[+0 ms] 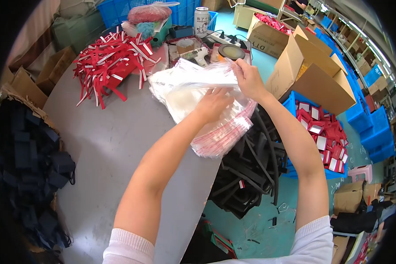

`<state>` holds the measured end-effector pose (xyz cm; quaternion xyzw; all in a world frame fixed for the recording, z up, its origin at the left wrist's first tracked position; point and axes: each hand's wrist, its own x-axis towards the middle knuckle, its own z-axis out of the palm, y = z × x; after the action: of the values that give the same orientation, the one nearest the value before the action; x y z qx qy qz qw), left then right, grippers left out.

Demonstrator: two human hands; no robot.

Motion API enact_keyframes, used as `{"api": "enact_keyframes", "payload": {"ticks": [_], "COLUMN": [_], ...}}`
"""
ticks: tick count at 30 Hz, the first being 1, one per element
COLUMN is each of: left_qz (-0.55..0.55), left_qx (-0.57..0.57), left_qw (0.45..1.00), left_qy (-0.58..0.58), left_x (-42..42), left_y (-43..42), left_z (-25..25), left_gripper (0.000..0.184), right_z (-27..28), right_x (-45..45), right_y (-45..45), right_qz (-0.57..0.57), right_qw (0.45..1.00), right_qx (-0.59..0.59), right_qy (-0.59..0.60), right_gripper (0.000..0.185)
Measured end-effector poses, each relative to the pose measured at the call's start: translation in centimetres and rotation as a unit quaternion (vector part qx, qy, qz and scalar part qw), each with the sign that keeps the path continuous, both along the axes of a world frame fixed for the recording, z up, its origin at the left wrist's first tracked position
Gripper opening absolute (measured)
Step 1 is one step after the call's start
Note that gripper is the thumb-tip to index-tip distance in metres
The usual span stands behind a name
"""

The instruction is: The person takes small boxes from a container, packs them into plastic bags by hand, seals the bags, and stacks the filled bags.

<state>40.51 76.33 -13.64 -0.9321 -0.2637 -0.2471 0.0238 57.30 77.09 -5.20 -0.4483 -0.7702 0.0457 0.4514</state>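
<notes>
A fanned stack of clear plastic bags (222,134) with pinkish-red edges lies near the right edge of the grey table. My left hand (213,105) rests on the stack with its fingers stretched out over the film; whether the fingertips are under a layer of plastic I cannot tell. Above and to the right of it, my right hand (249,80) is closed, pinching the lifted edge of a clear plastic bag (224,72) between thumb and fingers. Red straps with white ends (114,61) lie in a heap to the left of the bags.
The grey table (110,163) carries a can (201,21), a tape roll (185,45) and a power strip (224,38) at the back. Black strips (251,171) hang beside its right edge. A blue crate (290,103) of red pieces, an open carton (314,79) and dark pieces (28,163) surround it.
</notes>
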Motion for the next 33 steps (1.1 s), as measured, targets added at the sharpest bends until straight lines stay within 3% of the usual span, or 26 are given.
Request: {"api": "enact_keyframes", "payload": {"ticks": [3,7,9,11,13,15,17,21,23,24,29,31,33], "left_qz": [-0.006,-0.004,0.007,0.022,0.043,0.039,0.039,0.051,0.09,0.063,-0.037,-0.084,-0.078], "left_qx": [-0.043,0.001,-0.041,0.002,-0.054,-0.07,0.004,-0.056,-0.191,-0.128,-0.127,-0.045,-0.037], "left_qw": [0.999,0.996,0.984,0.978,0.969,0.98,0.997,0.994,0.965,0.976,0.981,0.99,0.993], "left_qy": [0.032,0.088,0.175,0.205,0.236,0.184,0.069,0.081,0.157,0.164,0.14,0.108,0.08], "left_x": [0.0,2.3,2.7,2.8,2.5,1.3,0.3,-1.1,-2.3,-3.1,-6.8,-8.5,-9.6], "left_y": [0.5,1.6,1.9,1.9,1.2,1.3,1.0,-0.8,-1.1,-0.4,-0.2,1.0,2.0], "left_z": [-0.2,-0.7,-0.5,0.8,1.7,0.4,-0.3,3.9,5.6,5.5,7.2,6.9,6.6], "left_gripper": [0.035,0.043,0.041,0.033,0.022,0.015,0.017,0.019,0.022,0.025,0.021,0.017,0.016], "right_z": [-0.2,0.0,-0.4,0.0,-0.4,-2.0,-3.5,-4.1,-3.5,-2.7,0.4,1.6,2.1], "right_x": [0.0,-0.7,-0.2,-0.1,0.4,1.6,2.3,3.2,4.4,5.2,7.3,9.1,12.4], "right_y": [0.0,-0.5,-0.9,-1.3,-2.5,-3.6,-4.9,-6.5,-7.0,-7.0,-5.1,-4.2,-3.4], "right_qz": [-0.001,-0.001,-0.038,-0.03,-0.026,-0.042,-0.056,-0.118,-0.154,-0.156,-0.138,-0.153,-0.153], "right_qw": [1.0,1.0,0.999,0.999,0.998,0.997,0.995,0.987,0.982,0.984,0.988,0.987,0.986], "right_qx": [-0.008,-0.007,-0.02,0.027,0.049,0.065,0.079,0.106,0.112,0.086,0.062,0.016,0.03], "right_qy": [-0.009,0.003,0.016,0.006,0.011,0.002,-0.005,0.003,0.002,0.025,0.044,0.049,0.053], "right_gripper": [0.021,0.02,0.019,0.016,0.012,0.01,0.008,0.01,0.011,0.013,0.021,0.025,0.026]}}
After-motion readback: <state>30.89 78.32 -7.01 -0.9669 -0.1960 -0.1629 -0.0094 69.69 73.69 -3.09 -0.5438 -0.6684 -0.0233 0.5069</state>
